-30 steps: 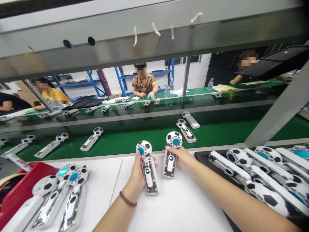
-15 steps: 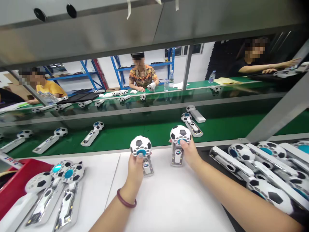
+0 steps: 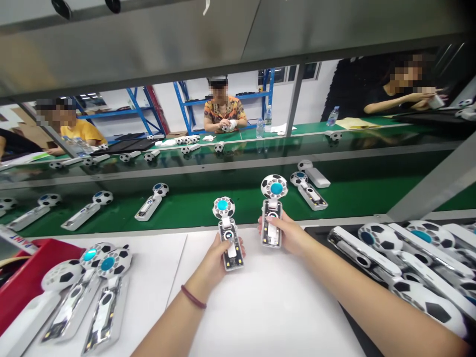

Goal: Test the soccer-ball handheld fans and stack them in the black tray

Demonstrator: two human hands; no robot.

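My left hand (image 3: 217, 255) is closed round the clear handle of a handheld fan (image 3: 223, 207) with a round soccer-ball head and blue centre. Its thumb lies on the white strip at the handle's front. A second handheld fan (image 3: 274, 187) of the same kind is gripped in my right hand (image 3: 288, 230), the thumb on its front near the round display. Both fans stand roughly upright, heads up, over the far edge of the white work surface (image 3: 275, 297). The fingers behind the handles are mostly hidden.
Several fans (image 3: 107, 292) lie at left beside a red bin (image 3: 40, 258). More fill a black tray (image 3: 316, 243) at right. Beyond runs a green conveyor (image 3: 197, 208) carrying fans. A slanted grey post (image 3: 435, 168) rises at right. Several co-workers sit across.
Both hands have shifted their grip from the fan heads down to the handles. The fans now show their blue fronts and handles facing me. The view has moved slightly.
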